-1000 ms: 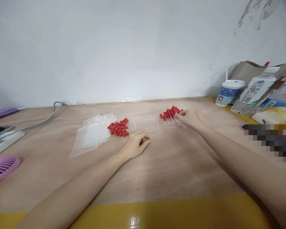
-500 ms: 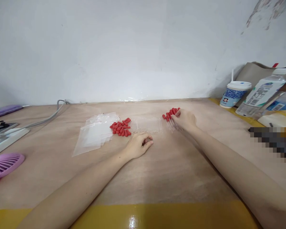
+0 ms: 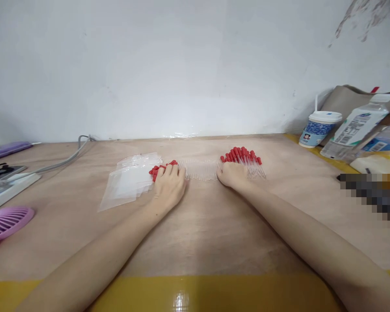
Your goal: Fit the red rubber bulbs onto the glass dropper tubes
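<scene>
My left hand (image 3: 171, 184) lies over the pile of red rubber bulbs (image 3: 156, 171), its fingers curled down onto them and its fingertips hidden. Between the hands runs a row of thin clear dropper tubes (image 3: 199, 169), side by side. At the right end of this row my right hand (image 3: 233, 174) is closed, with thumb and forefinger pinched at the last tube. Just behind and right of that hand lie several droppers with red bulbs on clear tubes (image 3: 243, 155), fanned out and partly covered by the hand.
Clear plastic bags (image 3: 130, 182) are stacked left of the bulbs. Farther left are a grey cable (image 3: 65, 161), a white power strip (image 3: 13, 189) and a pink fan (image 3: 8, 223). A paper cup (image 3: 320, 128) and a plastic bottle (image 3: 357, 128) stand at right.
My left hand has moved left and away from me onto the red bulbs. My right hand has left the red-bulbed droppers and come left to the end of the tube row.
</scene>
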A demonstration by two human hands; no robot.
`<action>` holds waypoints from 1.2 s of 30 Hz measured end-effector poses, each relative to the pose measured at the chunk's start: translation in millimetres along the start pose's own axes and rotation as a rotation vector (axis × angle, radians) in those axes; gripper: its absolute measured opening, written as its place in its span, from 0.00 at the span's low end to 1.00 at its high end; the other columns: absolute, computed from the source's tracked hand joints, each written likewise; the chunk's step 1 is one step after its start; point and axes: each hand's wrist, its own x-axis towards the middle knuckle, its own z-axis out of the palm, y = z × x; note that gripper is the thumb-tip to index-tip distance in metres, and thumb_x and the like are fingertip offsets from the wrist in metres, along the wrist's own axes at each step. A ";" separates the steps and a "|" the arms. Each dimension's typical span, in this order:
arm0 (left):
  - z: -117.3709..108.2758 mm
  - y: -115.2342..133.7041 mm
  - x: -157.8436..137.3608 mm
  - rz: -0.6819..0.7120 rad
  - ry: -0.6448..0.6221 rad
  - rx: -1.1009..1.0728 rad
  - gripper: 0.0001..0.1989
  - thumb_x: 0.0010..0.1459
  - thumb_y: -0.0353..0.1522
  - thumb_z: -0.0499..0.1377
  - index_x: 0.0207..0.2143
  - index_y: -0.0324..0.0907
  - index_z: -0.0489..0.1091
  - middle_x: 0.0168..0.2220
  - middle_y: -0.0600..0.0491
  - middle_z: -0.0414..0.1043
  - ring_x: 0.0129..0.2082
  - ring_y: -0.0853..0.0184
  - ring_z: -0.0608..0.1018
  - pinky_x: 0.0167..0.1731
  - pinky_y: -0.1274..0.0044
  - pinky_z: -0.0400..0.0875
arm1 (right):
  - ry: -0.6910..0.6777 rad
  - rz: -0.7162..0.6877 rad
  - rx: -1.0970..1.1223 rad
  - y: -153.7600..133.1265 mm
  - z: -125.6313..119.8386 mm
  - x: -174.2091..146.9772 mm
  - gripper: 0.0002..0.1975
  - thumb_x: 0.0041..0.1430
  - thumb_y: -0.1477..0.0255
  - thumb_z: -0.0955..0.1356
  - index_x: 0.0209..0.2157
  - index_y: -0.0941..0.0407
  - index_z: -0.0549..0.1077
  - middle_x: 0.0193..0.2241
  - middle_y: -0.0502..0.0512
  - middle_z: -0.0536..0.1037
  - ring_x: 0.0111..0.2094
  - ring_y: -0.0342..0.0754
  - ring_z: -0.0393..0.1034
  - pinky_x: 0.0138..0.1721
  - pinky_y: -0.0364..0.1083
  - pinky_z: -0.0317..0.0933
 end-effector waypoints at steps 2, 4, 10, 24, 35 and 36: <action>3.3 -7.9 -0.4 -0.011 -0.020 0.057 0.12 0.56 0.33 0.52 0.39 0.34 0.68 0.36 0.40 0.68 0.39 0.53 0.68 0.36 0.66 0.57 | 0.043 0.025 -0.007 0.0 0.8 -3.1 0.13 0.54 0.71 0.59 0.33 0.61 0.72 0.29 0.65 0.74 0.32 0.56 0.70 0.29 0.49 0.58; 8.3 -12.6 -1.5 -0.011 -0.053 0.070 0.12 0.57 0.33 0.50 0.38 0.34 0.68 0.35 0.40 0.69 0.39 0.53 0.68 0.37 0.67 0.57 | 0.140 0.022 0.005 1.0 2.9 -7.1 0.13 0.56 0.69 0.58 0.33 0.61 0.71 0.31 0.64 0.74 0.34 0.55 0.68 0.29 0.48 0.56; 8.1 -10.8 -2.4 -0.001 -0.111 0.118 0.15 0.56 0.23 0.43 0.39 0.34 0.67 0.33 0.39 0.70 0.37 0.54 0.69 0.35 0.66 0.58 | 0.444 -0.150 0.031 3.6 16.0 -22.9 0.14 0.59 0.67 0.56 0.31 0.59 0.67 0.31 0.59 0.71 0.35 0.52 0.63 0.35 0.49 0.52; 4.7 15.3 -13.0 0.077 -0.118 -0.854 0.10 0.58 0.30 0.51 0.43 0.41 0.66 0.35 0.51 0.69 0.33 0.68 0.72 0.35 0.76 0.67 | 0.335 -0.577 0.354 38.4 11.2 -68.2 0.13 0.62 0.74 0.56 0.41 0.58 0.68 0.35 0.58 0.73 0.36 0.49 0.66 0.37 0.48 0.56; 11.5 18.5 -9.9 -0.122 -0.141 -0.801 0.13 0.56 0.32 0.54 0.43 0.38 0.70 0.33 0.49 0.69 0.33 0.66 0.72 0.36 0.72 0.68 | 0.284 -0.627 0.322 33.0 6.5 -69.2 0.10 0.60 0.73 0.59 0.34 0.58 0.70 0.30 0.55 0.73 0.30 0.45 0.64 0.37 0.46 0.52; 11.0 19.3 -10.2 -0.118 -0.136 -0.823 0.13 0.56 0.31 0.54 0.44 0.38 0.69 0.35 0.49 0.69 0.34 0.65 0.72 0.36 0.72 0.68 | 0.286 -0.621 0.330 32.7 6.5 -69.4 0.09 0.60 0.73 0.59 0.34 0.58 0.70 0.29 0.54 0.73 0.29 0.44 0.64 0.36 0.46 0.52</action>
